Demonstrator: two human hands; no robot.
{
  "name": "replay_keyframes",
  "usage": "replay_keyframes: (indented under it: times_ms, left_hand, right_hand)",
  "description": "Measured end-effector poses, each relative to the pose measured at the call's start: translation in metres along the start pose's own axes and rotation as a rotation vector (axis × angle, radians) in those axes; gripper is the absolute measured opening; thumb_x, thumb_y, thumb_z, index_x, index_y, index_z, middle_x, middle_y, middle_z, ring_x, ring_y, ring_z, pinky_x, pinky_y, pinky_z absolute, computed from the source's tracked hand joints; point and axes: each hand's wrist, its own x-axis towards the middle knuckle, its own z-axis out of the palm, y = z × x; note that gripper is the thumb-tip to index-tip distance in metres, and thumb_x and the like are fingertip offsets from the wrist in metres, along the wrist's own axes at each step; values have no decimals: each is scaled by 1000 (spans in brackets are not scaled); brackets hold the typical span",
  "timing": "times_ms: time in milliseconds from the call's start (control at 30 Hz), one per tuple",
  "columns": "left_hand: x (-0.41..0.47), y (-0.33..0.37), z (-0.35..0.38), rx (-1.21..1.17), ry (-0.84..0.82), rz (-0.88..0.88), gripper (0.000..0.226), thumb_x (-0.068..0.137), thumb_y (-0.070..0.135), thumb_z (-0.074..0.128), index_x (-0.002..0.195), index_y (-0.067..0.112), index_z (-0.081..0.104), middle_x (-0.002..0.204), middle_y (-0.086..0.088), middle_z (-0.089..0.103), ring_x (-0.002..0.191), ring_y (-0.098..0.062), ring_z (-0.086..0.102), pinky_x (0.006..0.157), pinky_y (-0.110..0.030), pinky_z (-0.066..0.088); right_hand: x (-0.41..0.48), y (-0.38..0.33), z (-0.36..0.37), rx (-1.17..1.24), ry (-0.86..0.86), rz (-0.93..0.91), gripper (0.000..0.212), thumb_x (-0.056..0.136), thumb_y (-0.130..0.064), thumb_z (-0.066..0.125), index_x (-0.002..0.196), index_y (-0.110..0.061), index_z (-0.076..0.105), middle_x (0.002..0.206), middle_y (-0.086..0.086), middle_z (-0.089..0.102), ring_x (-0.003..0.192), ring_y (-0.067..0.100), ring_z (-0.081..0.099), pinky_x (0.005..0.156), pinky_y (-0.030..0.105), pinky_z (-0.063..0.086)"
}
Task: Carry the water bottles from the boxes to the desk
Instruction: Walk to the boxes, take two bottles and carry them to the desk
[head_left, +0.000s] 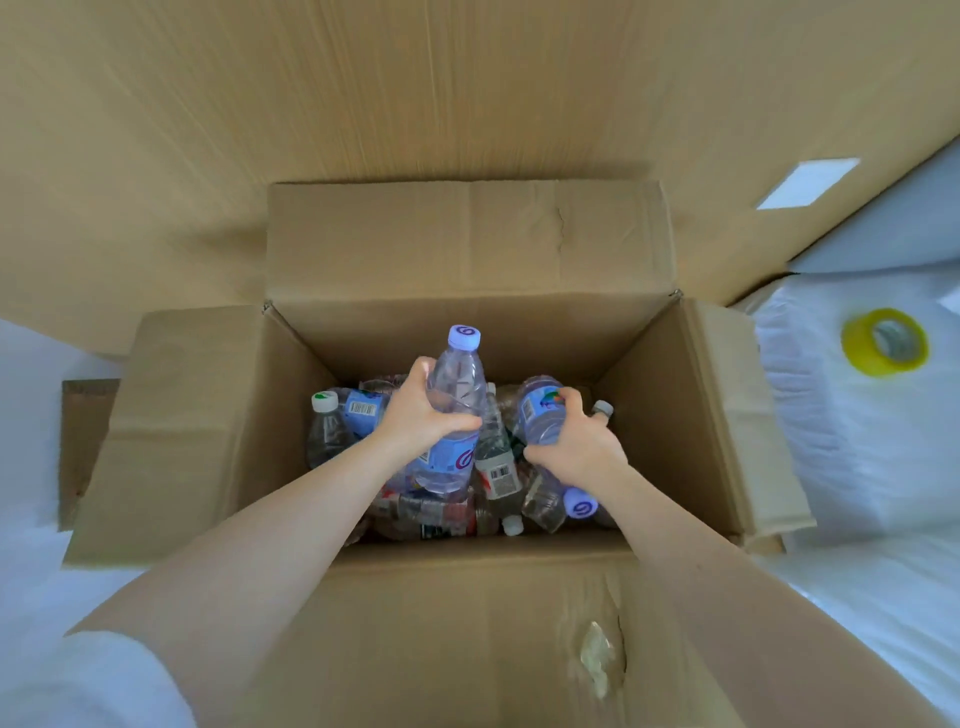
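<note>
An open cardboard box (691, 415) stands below me with several plastic water bottles lying in a heap at its bottom. My left hand (421, 410) grips a clear bottle with a purple cap and label (460, 364), its cap pointing away from me and raised above the heap. My right hand (576, 441) grips a second purple-capped bottle (540, 410) around its middle, cap end towards me, low among the other bottles. A white-capped bottle (332, 421) lies at the left of the heap.
The box's four flaps are folded outward. A large sheet of cardboard (363, 104) stands behind it. A yellow roll of tape (885, 340) lies on white wrapped bundles at the right. White surface shows at left and lower right.
</note>
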Motion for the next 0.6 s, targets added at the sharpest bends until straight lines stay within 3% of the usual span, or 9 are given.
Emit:
replay_keyframes:
  times_ms: [133,233,333,433,600]
  left_hand:
    - [-25,19,-2,8,-26,162,57,70,14,84,109,21,43,105,-2,63,99,-17,62,85,-38,50]
    - [-47,37,-3,-5,-59,240,56,67,14,86,100,30,44,106,-6,66,101,-20,63,91,-46,52]
    - [-71,57,-1,-40,-94,329,61,57,21,88,101,27,46,106,-6,66,100,-22,65,91,-48,52]
    - [-91,78,5,-65,-151,409,61,50,24,87,96,28,47,102,-4,67,98,-22,66,89,-46,53]
    - [-119,105,33,-161,-267,508,59,49,19,82,96,27,46,92,3,64,87,-16,64,75,-30,52]
  right_hand:
    - [-62,-3,-17,192,152,-27,85,82,-41,67,148,-38,14,130,19,36,98,37,52,83,38,46]
    - [-107,0,-25,307,267,-55,80,82,-38,67,146,-41,19,124,17,42,90,29,46,77,32,41]
    - [-145,3,-31,385,367,-81,78,81,-38,68,145,-40,23,122,17,47,91,26,43,74,31,37]
    - [-176,8,-37,460,451,-80,77,79,-38,69,143,-41,25,120,17,50,88,27,48,70,31,37]
    - [-217,27,-42,767,546,-99,61,83,-33,66,136,-46,39,124,10,53,99,24,58,80,30,46]
